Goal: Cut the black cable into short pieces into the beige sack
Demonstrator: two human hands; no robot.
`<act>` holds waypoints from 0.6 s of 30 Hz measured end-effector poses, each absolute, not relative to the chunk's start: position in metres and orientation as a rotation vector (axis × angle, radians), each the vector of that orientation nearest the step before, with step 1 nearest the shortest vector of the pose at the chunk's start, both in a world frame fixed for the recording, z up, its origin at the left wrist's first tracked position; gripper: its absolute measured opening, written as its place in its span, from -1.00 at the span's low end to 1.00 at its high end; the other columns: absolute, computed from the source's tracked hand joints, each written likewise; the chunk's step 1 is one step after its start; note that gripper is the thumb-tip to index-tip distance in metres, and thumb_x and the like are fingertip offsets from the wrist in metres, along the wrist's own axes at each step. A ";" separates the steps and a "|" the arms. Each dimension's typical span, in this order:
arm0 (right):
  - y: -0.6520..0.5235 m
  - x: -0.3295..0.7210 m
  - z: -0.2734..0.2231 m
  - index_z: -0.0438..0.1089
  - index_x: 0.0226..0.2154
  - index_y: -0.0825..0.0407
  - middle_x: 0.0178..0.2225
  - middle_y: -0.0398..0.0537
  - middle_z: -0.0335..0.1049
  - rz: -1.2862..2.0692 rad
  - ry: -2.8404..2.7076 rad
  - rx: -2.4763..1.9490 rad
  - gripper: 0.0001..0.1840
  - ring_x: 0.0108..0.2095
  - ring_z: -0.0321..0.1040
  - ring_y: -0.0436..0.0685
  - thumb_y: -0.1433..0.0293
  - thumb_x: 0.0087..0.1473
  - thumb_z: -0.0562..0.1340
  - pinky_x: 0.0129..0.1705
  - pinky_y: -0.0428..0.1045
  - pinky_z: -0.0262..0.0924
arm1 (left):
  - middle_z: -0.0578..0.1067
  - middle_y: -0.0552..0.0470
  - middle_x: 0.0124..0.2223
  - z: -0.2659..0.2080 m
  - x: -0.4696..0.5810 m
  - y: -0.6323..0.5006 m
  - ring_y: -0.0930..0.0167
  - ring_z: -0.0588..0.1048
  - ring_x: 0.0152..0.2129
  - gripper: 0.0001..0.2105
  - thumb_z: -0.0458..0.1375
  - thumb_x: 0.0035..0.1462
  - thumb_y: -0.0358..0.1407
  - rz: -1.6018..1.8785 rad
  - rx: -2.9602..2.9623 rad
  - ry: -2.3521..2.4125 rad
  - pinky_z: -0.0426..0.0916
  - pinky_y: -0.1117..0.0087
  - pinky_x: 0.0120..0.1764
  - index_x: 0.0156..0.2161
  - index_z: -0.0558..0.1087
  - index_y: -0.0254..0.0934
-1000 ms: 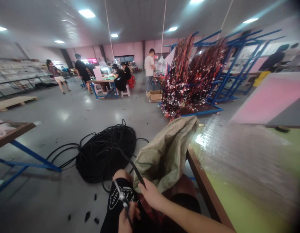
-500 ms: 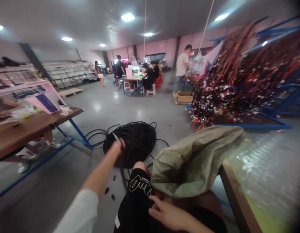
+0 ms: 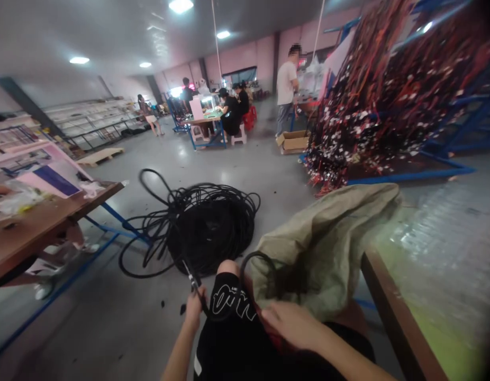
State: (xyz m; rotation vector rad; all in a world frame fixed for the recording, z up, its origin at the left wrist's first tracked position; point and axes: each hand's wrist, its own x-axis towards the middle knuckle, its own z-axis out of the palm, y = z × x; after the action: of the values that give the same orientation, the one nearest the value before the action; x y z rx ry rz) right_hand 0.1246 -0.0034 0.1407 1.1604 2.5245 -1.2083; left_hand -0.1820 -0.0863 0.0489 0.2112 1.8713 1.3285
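Observation:
My left hand [image 3: 194, 307] is closed around a narrow, pointed metal tool [image 3: 192, 279], its exact kind unclear. Black cable [image 3: 206, 308] passes beside that hand and across my lap. Just beyond lies a big coil of black cable [image 3: 213, 225] on the floor, with loose loops to its left. A cable loop [image 3: 259, 255] arches over the near left rim of the olive cloth sack [image 3: 328, 227], whose mouth gapes towards me. My right hand [image 3: 290, 324] is at the sack's near rim, fingers curled under and mostly hidden; what they grip cannot be seen.
A brown-topped table [image 3: 70, 211] with blue legs stands left. Close on my right is a table edge [image 3: 399, 312] beside clear plastic wrap [image 3: 439, 243]. Bundled red and black wires [image 3: 372, 121] hang on a blue rack, near a cardboard box [image 3: 293, 142]. Several people work farther back.
My left hand has drawn back from the coil towards my knee, with the tool. Cable now loops over the sack's rim. My right hand has shifted up to the rim, and the view has tilted.

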 end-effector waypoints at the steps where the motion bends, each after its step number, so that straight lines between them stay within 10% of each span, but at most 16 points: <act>1: 0.004 0.123 0.140 0.45 -0.17 0.04 -0.18 0.15 0.46 -1.241 2.558 1.218 -0.48 -0.15 0.39 0.35 0.06 0.25 -0.06 -0.11 0.19 0.21 | 0.28 0.11 -0.68 0.049 -0.169 -0.087 0.46 0.28 -0.69 -0.62 0.27 -0.10 -0.04 1.394 0.254 1.865 0.13 0.47 -0.58 -0.62 0.31 -0.31; 7: 0.018 0.109 0.134 0.37 -0.04 0.10 0.05 0.16 0.31 -1.655 2.619 1.516 -0.42 0.12 0.15 0.33 -0.02 0.16 0.06 0.17 0.15 -0.01 | 0.33 0.04 -0.62 0.094 -0.085 -0.084 0.49 0.28 -0.62 -0.59 0.15 0.10 -0.04 1.500 0.660 1.682 0.19 0.49 -0.49 -0.59 0.38 -0.34; 12: -0.006 0.115 0.183 0.40 -0.52 0.05 -0.45 -0.03 0.47 -2.168 2.213 0.985 -0.54 -0.33 0.40 0.17 0.10 0.17 0.05 -0.16 0.02 0.27 | 0.40 0.05 -0.54 0.102 -0.068 -0.088 0.47 0.36 -0.56 -0.69 0.14 0.14 -0.09 1.536 0.540 1.327 0.27 0.48 -0.41 -0.32 0.47 -0.37; 18: -0.047 0.118 0.204 0.50 -0.49 0.02 -0.56 -0.21 0.41 -1.748 2.035 0.107 -0.75 -0.47 0.36 0.06 0.19 0.02 0.27 -0.39 -0.13 0.23 | 0.31 0.13 -0.56 0.065 -0.156 -0.047 0.56 0.30 -0.64 -0.87 0.17 0.11 -0.32 1.480 -0.077 1.213 0.23 0.55 -0.55 -0.35 0.40 -0.39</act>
State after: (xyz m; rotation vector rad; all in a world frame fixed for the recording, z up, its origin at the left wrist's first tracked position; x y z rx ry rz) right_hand 0.1181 -0.0466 0.2038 0.1066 2.0355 -1.7475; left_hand -0.1563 -0.0473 0.0646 -0.0769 1.2127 1.4804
